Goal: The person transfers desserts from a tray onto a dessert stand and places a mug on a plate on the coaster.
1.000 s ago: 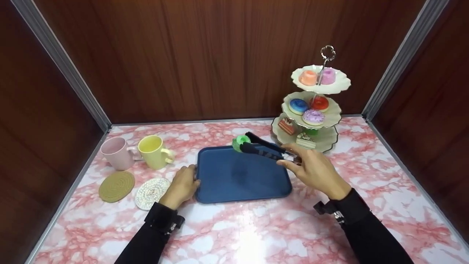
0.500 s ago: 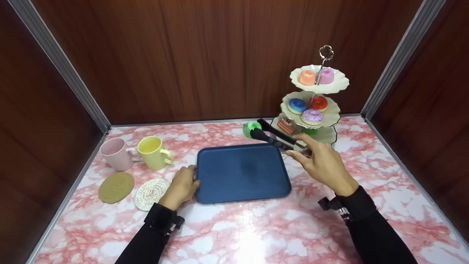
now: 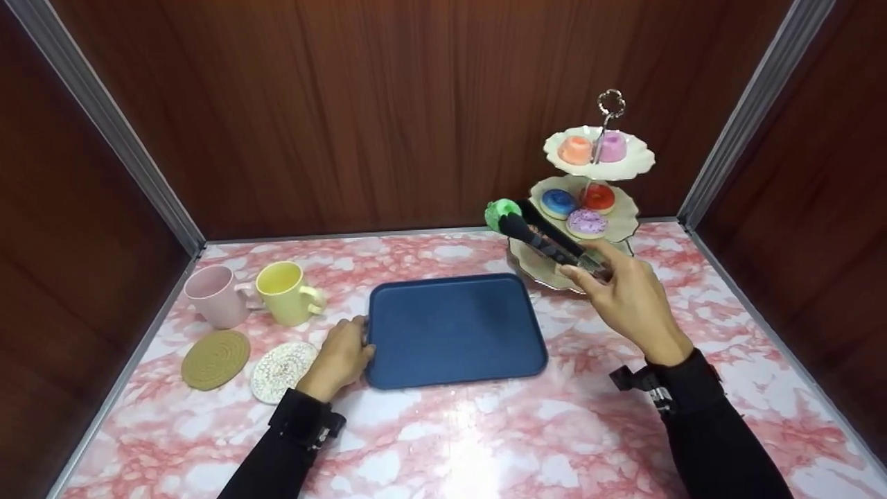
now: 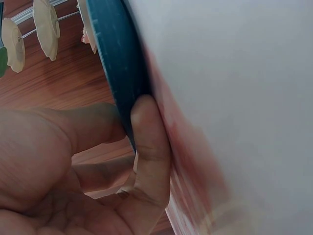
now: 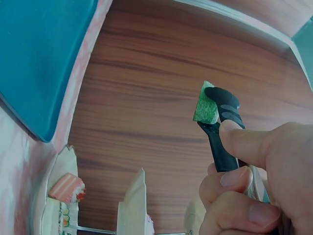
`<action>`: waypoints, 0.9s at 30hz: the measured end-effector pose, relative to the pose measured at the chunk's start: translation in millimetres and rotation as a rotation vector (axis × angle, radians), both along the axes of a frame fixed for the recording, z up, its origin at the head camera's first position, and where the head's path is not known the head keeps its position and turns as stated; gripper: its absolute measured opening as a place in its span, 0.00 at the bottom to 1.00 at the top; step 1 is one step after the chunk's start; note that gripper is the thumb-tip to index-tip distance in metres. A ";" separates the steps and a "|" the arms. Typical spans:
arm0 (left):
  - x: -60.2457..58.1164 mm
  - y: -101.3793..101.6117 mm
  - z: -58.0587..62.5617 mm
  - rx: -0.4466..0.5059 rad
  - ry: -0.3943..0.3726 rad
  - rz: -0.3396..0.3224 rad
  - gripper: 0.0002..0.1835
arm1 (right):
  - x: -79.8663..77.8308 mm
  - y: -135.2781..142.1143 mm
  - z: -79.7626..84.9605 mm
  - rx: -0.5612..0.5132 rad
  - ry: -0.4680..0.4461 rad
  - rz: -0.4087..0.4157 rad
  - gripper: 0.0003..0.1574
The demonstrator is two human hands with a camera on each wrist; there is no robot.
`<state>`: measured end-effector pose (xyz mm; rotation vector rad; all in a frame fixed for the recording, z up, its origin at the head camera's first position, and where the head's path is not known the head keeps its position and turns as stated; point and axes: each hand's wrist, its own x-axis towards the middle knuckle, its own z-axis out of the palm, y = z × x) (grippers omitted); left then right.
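Observation:
My left hand (image 3: 339, 357) pinches the left rim of a blue rectangular tray (image 3: 454, 336). The left wrist view shows fingers (image 4: 149, 127) on both sides of the tray's edge (image 4: 115, 54), one between the tray and the table. In my right hand (image 3: 634, 298) is a pair of black-tipped tongs (image 3: 532, 235). Their tips clasp a small green cake (image 3: 500, 211), held in the air left of a three-tier stand (image 3: 641, 166) and overlapping its lower plate's edge. The right wrist view shows the green cake (image 5: 205, 107) squeezed between both black tips.
Orange (image 3: 575, 149) and purple cakes (image 3: 611, 147) sit on the top tier, with blue (image 3: 558, 202), red (image 3: 597, 197) and lilac donuts (image 3: 587, 223) below. Cake slices (image 5: 67, 187) lie on the bottom plate. Pink (image 3: 218, 298) and yellow mugs (image 3: 287, 294) and two coasters (image 3: 215, 360) stand left.
My right hand has carried the tongs and green cake up and to the right, from over the tray's back edge to beside the stand. The left hand keeps its grip on the tray.

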<state>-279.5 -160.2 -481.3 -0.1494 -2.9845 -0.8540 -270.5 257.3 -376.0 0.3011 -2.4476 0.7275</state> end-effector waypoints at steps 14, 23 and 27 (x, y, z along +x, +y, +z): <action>0.8 -3.1 0.0 0.007 -0.008 -0.001 0.29 | -2.8 14.1 33.2 -0.036 0.060 -0.168 0.29; 1.5 -2.5 -0.1 0.015 -0.013 0.004 0.29 | -2.6 26.8 45.6 -0.058 0.018 -0.272 0.31; 1.5 -2.2 0.6 0.013 -0.012 0.008 0.28 | -3.0 31.9 51.0 -0.056 0.005 -0.322 0.33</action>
